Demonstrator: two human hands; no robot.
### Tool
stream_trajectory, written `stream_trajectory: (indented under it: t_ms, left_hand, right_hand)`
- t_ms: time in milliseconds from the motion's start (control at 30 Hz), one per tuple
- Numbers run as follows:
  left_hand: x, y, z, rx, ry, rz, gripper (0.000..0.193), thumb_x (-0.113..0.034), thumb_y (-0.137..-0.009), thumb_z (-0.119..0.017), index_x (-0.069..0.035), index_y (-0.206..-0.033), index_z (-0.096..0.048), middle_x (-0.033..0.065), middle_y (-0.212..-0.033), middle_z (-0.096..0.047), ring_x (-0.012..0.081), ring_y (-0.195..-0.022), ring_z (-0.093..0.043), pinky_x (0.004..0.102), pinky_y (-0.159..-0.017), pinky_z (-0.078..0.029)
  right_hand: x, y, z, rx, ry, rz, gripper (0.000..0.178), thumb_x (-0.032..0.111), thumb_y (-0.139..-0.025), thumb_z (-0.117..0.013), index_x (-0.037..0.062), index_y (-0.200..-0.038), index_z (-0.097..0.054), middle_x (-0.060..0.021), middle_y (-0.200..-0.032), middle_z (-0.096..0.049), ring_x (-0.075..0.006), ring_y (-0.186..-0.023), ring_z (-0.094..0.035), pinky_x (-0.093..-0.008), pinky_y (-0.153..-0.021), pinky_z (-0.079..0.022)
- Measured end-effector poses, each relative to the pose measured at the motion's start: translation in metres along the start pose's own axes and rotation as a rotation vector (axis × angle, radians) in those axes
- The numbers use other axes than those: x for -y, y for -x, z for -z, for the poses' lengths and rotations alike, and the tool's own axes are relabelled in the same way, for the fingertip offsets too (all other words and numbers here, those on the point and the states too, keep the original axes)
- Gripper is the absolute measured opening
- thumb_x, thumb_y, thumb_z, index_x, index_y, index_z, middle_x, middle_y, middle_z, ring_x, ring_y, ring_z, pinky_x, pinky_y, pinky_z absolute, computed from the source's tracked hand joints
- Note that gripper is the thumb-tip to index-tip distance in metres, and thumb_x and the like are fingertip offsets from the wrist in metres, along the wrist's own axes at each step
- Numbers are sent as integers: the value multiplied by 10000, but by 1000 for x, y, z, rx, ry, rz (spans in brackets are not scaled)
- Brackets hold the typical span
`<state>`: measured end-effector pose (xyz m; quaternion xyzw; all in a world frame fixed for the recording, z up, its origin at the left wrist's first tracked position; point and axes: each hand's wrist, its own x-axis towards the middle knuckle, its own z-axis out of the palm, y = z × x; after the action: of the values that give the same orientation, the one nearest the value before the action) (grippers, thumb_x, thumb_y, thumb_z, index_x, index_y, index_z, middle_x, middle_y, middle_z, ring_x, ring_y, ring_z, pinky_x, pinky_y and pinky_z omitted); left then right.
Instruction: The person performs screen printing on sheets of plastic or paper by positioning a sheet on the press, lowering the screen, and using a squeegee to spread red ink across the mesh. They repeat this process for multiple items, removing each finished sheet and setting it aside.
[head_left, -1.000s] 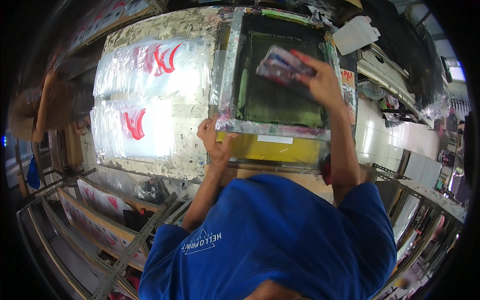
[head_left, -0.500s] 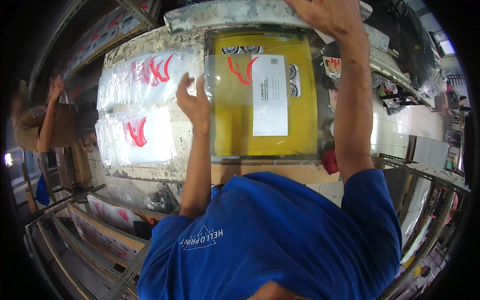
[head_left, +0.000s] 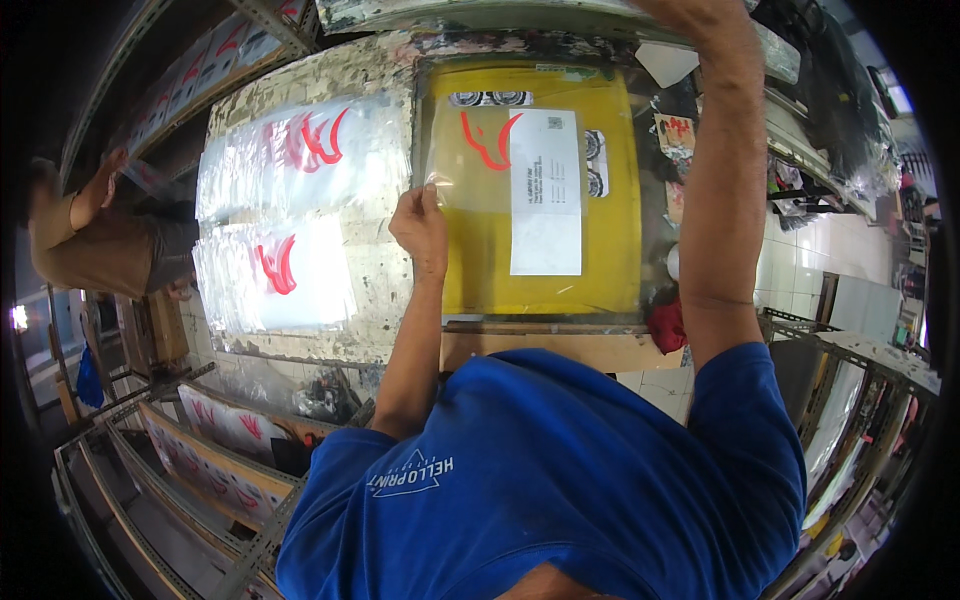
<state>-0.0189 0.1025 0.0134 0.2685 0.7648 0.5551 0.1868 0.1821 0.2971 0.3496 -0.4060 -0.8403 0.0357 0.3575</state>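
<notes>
The left hand (head_left: pixel 420 228) pinches the left edge of a clear bag (head_left: pixel 500 205) lying on the yellow board (head_left: pixel 610 230), at 12 o'clock from the person. The right hand (head_left: pixel 690 10) reaches to the raised frame (head_left: pixel 480 14) at the top edge; its grip is hidden. 2 bag stacks (head_left: pixel 285 215) lie at 10 o'clock.

The right hand (head_left: pixel 690 8) is cut off by the top edge, and the co-worker (head_left: pixel 90 240) at far left fades into the dark rim.

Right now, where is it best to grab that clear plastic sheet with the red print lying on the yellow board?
Probably at its left edge, coming from the left. The clear printed sheet lies flat on the yellow board, so only an edge can be pinched. The left hand already touches that edge, and the raised screen frame stands over the far side.
</notes>
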Motion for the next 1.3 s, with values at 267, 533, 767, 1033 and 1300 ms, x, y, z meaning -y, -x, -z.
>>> stream_trajectory:
  t_ms: [267, 533, 767, 1033, 1300]
  left_hand:
    - [-27, -59, 43, -247, 338, 46, 150, -86, -912, -708, 39, -839, -670, 55, -704, -639, 101, -601, -530, 241, -573, -427]
    - [28, -171, 135, -552, 381, 168, 167, -92, -882, -705, 61, -835, -654, 109, -749, -674, 145, -612, -565, 290, -571, -449]
    - [75, -225, 217, -876, -62, 214, 364, -304, -898, -730, 29, -1029, -663, 149, -923, -693, 254, -836, -652, 376, -682, -497]
    - [40, -137, 92, -354, -517, -600, 238, -231, -814, -793, -101, -1009, -750, 81, -1014, -705, 298, -960, -641, 412, -855, -485]
    - [30, -96, 32, -172, -452, -282, 132, -228, -776, -780, -100, -801, -763, 77, -854, -658, 313, -803, -627, 441, -720, -466]
  right_hand:
    - [-4, -3, -1, 32, 11, -72, 397, 170, -740, -614, 64, -1096, -756, -176, -982, -745, -286, -867, -698, -346, -823, -537]
    - [36, 10, 0, -71, 138, 67, 368, 87, -739, -628, 35, -1087, -739, -205, -1009, -715, -317, -926, -671, -386, -891, -510]
    - [38, 11, -2, -116, 189, 67, 365, 99, -743, -639, 49, -1089, -744, -205, -1046, -713, -332, -985, -655, -406, -928, -496]
    - [-76, -10, -11, 39, 53, 34, 399, 316, -898, -697, 109, -1239, -697, -98, -1105, -728, -180, -1009, -665, -295, -953, -465]
    - [-72, -13, -14, -37, 118, 105, 394, 305, -896, -692, 121, -1243, -697, -125, -1113, -730, -217, -1037, -675, -308, -950, -467]
